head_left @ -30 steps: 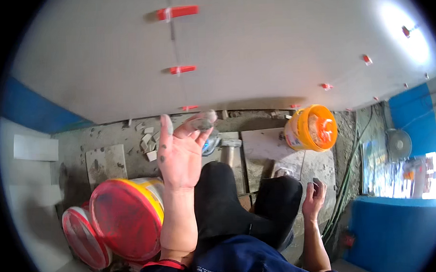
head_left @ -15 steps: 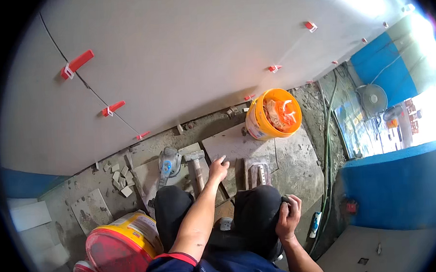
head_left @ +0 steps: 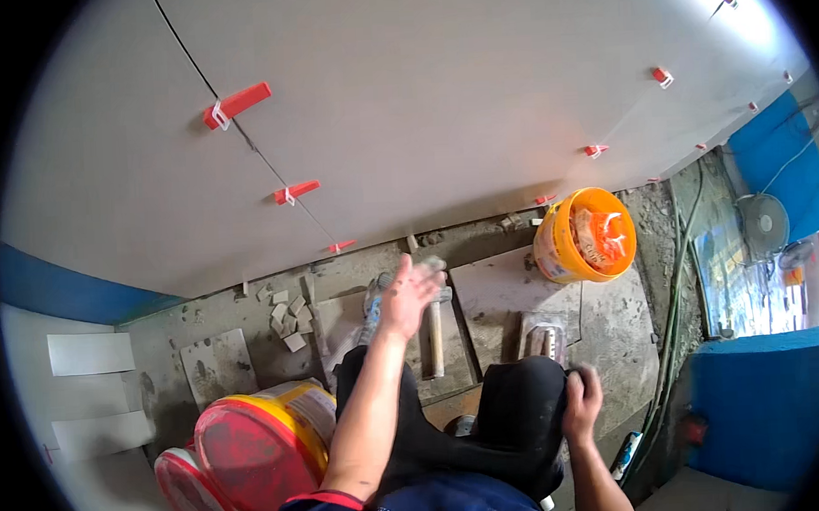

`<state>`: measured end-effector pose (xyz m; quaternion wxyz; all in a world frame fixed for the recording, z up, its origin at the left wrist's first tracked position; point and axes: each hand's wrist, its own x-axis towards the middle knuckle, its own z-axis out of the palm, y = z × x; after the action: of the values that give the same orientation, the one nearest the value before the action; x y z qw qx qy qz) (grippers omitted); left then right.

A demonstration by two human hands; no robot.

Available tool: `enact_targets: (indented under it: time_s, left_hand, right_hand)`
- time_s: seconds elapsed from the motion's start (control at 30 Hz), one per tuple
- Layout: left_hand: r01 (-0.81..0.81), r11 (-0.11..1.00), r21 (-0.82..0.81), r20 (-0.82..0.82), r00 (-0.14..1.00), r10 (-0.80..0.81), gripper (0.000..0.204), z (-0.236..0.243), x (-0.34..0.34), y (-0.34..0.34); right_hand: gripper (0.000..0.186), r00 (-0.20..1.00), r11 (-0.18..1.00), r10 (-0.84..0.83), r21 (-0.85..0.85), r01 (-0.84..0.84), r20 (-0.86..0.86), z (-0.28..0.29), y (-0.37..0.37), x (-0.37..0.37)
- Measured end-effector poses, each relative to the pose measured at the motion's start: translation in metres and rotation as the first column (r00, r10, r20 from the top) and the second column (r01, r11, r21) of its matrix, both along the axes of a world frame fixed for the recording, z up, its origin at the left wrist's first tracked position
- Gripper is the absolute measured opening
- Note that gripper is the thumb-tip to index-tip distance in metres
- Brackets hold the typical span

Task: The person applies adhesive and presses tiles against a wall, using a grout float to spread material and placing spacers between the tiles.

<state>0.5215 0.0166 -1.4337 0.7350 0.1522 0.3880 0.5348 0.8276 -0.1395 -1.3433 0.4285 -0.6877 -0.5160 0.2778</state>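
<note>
My left hand (head_left: 409,297) is spread, fingers loose, reaching out over the wooden-handled hammer (head_left: 435,332) lying on the rough mortar floor (head_left: 614,338); it holds nothing. My right hand (head_left: 582,403) rests curled on my black-trousered knee (head_left: 524,401); whether it pinches anything I cannot tell. If I grab carelessly, I judge the hammer's head could knock the loose tile offcuts (head_left: 289,317) or chip the edge of the smooth grey laid tile (head_left: 439,99), whose joints are pinned by red plastic wedges (head_left: 237,105). The round orange bucket (head_left: 584,234) stands well apart; a red-lidded yellow tub (head_left: 262,440) sits beside my left leg.
</note>
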Motion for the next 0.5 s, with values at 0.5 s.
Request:
enact_targets:
  time_s: [0.5]
  left_hand:
    - [-0.088, 0.990, 0.112, -0.984, -0.152, 0.098, 0.045, 0.161, -0.170, -0.228]
  right_hand:
    - [0.062, 0.731, 0.679, 0.664, -0.536, -0.503, 0.156, -0.302, 0.088, -0.145]
